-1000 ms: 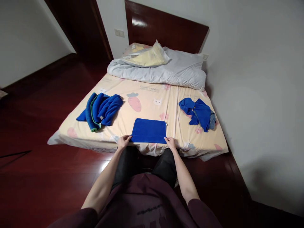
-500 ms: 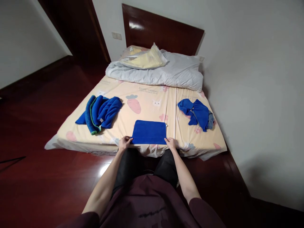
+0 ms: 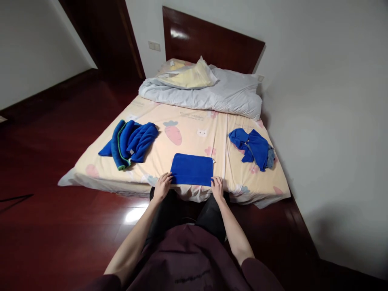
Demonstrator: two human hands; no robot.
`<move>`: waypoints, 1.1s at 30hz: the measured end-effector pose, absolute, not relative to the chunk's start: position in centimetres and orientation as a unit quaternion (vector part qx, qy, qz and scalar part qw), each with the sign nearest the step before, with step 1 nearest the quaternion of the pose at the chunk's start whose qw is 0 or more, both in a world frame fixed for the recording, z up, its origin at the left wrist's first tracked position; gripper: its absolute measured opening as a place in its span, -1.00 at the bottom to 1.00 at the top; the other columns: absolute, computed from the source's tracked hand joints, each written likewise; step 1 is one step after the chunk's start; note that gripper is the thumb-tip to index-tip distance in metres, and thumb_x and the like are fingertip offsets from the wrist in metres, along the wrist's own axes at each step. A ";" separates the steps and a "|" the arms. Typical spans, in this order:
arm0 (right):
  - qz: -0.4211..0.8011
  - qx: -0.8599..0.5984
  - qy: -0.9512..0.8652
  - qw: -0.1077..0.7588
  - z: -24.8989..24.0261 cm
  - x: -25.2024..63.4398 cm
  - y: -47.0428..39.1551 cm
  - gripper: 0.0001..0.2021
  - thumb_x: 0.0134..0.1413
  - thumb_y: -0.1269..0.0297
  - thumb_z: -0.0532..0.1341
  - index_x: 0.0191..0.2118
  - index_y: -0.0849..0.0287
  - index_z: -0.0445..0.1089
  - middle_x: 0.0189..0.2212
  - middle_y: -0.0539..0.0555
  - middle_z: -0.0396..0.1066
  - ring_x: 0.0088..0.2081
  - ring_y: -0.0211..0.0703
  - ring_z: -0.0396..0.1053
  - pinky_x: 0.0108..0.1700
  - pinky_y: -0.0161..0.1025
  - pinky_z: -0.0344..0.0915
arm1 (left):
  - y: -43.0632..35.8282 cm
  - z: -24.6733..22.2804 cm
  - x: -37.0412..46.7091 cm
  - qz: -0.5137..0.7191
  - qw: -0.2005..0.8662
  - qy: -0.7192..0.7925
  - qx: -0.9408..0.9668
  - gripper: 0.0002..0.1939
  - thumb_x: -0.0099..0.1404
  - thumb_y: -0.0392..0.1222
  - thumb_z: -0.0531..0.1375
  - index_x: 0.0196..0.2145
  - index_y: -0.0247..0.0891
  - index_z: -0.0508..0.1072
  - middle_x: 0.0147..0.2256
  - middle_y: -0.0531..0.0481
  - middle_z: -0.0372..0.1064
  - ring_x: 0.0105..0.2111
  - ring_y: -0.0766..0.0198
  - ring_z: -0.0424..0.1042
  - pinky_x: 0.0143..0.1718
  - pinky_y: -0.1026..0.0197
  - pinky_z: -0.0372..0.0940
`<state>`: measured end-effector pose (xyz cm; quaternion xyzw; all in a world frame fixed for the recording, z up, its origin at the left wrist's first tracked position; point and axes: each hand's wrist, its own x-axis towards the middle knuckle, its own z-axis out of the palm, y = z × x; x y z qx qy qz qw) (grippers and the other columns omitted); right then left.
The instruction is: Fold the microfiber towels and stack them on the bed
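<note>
A folded blue towel lies flat near the foot edge of the bed. My left hand rests at the towel's near left corner, fingers pinching its edge. My right hand is at the near right corner, fingertips on the edge. A pile of rolled blue towels sits on the left of the bed. A crumpled blue cloth heap lies on the right side.
A grey duvet and a yellow pillow are bunched at the dark wooden headboard. Dark red wooden floor surrounds the bed on the left. A white wall runs close along the right.
Both hands slid slightly inward and lower along the towel's near edge. The towel stays flat in the same place. The camera shifted a little.
</note>
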<state>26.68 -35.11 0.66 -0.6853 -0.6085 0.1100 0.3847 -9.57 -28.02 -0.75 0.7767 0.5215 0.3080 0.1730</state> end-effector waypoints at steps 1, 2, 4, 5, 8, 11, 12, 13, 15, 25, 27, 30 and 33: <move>0.102 -0.653 -0.645 0.385 0.7 26.6 -35.5 -0.70 0.36 0.34 0.09 -0.03 0.13 0.58 -0.02 0.22 0.58 0.09 0.00 0.49 0.26 -0.01 0.37 | -28.2 -0.8 -9.4 0.297 0.181 0.502 0.792 -0.64 0.52 -0.08 0.01 0.05 -0.16 0.55 0.21 -0.16 0.46 0.30 -0.04 0.33 0.30 -0.19 0.28; 0.104 -0.629 -0.669 0.382 0.8 26.5 -35.8 -0.67 0.39 0.35 0.06 -0.01 0.12 0.59 0.00 0.21 0.58 0.11 -0.02 0.48 0.28 -0.01 0.36 | -28.3 -0.9 -9.2 0.284 0.192 0.490 0.801 -0.62 0.53 -0.04 0.00 0.06 -0.17 0.55 0.22 -0.16 0.45 0.32 -0.04 0.31 0.32 -0.19 0.27; 0.121 -0.608 -0.690 0.374 0.7 26.6 -36.3 -0.66 0.41 0.32 0.07 0.04 0.12 0.59 0.08 0.20 0.56 0.17 -0.02 0.46 0.31 0.01 0.35 | -28.4 -1.1 -9.0 0.265 0.214 0.486 0.805 -0.57 0.52 0.04 0.02 0.12 -0.18 0.52 0.26 -0.18 0.41 0.35 -0.05 0.28 0.36 -0.20 0.23; 0.132 -0.609 -0.691 0.367 0.7 26.7 -36.5 -0.67 0.41 0.29 0.10 0.07 0.12 0.58 0.13 0.19 0.54 0.21 0.00 0.43 0.33 0.04 0.33 | -28.3 -1.1 -9.0 0.260 0.225 0.488 0.802 -0.54 0.50 0.08 0.05 0.16 -0.19 0.49 0.29 -0.19 0.38 0.37 -0.05 0.25 0.38 -0.20 0.20; 0.171 -0.618 -0.681 0.353 0.6 27.1 -36.7 -0.64 0.33 0.20 0.23 0.17 0.11 0.54 0.22 0.21 0.47 0.28 0.06 0.39 0.37 0.09 0.30 | -28.1 -1.3 -9.2 0.249 0.252 0.494 0.794 -0.47 0.43 0.08 0.14 0.25 -0.19 0.42 0.35 -0.19 0.30 0.41 -0.04 0.20 0.42 -0.16 0.15; 0.191 -0.630 -0.660 0.363 0.5 27.0 -36.1 -0.56 0.21 0.22 0.32 0.20 0.11 0.52 0.22 0.23 0.47 0.26 0.10 0.40 0.36 0.11 0.31 | -27.8 -1.1 -9.2 0.233 0.258 0.503 0.791 -0.45 0.35 -0.12 0.17 0.28 -0.16 0.39 0.35 -0.16 0.30 0.40 -0.02 0.20 0.41 -0.15 0.16; 0.193 -0.634 -0.652 0.368 0.5 26.9 -35.8 -0.55 0.17 0.26 0.33 0.19 0.11 0.53 0.20 0.23 0.49 0.25 0.10 0.41 0.36 0.11 0.32 | -27.7 -0.9 -9.2 0.227 0.256 0.507 0.791 -0.43 0.31 -0.21 0.15 0.28 -0.16 0.39 0.35 -0.15 0.30 0.39 -0.02 0.21 0.39 -0.14 0.19; 0.195 -0.637 -0.646 0.372 0.5 26.8 -35.5 -0.54 0.14 0.32 0.31 0.18 0.10 0.54 0.18 0.22 0.51 0.24 0.09 0.42 0.35 0.11 0.32 | -27.6 -0.7 -9.1 0.221 0.253 0.512 0.790 -0.39 0.27 -0.29 0.13 0.28 -0.15 0.40 0.34 -0.14 0.31 0.39 -0.02 0.22 0.37 -0.14 0.21; 0.200 -0.644 -0.634 0.377 0.5 26.8 -34.9 -0.49 0.06 0.46 0.24 0.16 0.09 0.55 0.14 0.18 0.54 0.21 0.07 0.44 0.34 0.11 0.34 | -27.6 -0.1 -8.9 0.207 0.246 0.522 0.790 -0.34 0.22 -0.40 0.09 0.27 -0.14 0.41 0.34 -0.13 0.32 0.38 0.00 0.24 0.33 -0.12 0.25; 0.243 -0.645 -0.592 0.418 0.8 27.7 -35.2 -0.51 0.01 0.50 0.10 0.00 0.09 0.63 0.05 0.13 0.60 0.14 -0.01 0.50 0.33 0.06 0.35 | -27.0 1.3 -9.9 0.200 0.278 0.508 0.791 -0.34 0.16 -0.41 0.10 0.22 -0.22 0.46 0.25 -0.20 0.42 0.32 -0.06 0.32 0.34 -0.16 0.21; 0.248 -0.639 -0.587 0.430 1.1 27.8 -35.3 -0.53 0.03 0.47 0.12 -0.01 0.09 0.63 0.05 0.13 0.60 0.15 -0.01 0.49 0.34 0.06 0.33 | -26.7 1.3 -10.2 0.223 0.303 0.498 0.781 -0.38 0.15 -0.36 0.10 0.18 -0.25 0.49 0.22 -0.21 0.44 0.30 -0.05 0.34 0.36 -0.16 0.20; 0.267 -0.635 -0.568 0.450 1.3 27.7 -35.1 -0.59 0.07 0.38 0.15 -0.01 0.10 0.62 0.04 0.15 0.60 0.16 0.02 0.49 0.33 0.05 0.33 | -26.0 1.3 -10.1 0.275 0.354 0.519 0.728 -0.49 0.26 -0.23 0.08 0.14 -0.22 0.50 0.18 -0.18 0.48 0.24 -0.01 0.41 0.35 -0.12 0.24; 0.293 -0.653 -0.525 0.461 1.0 27.5 -34.4 -0.64 0.14 0.18 0.18 -0.03 0.18 0.59 -0.04 0.23 0.61 0.04 0.06 0.55 0.18 0.00 0.44 | -25.4 1.6 -9.7 0.314 0.406 0.549 0.659 -0.56 0.31 -0.01 0.13 0.07 -0.22 0.51 0.10 -0.17 0.54 0.16 -0.01 0.48 0.30 -0.06 0.30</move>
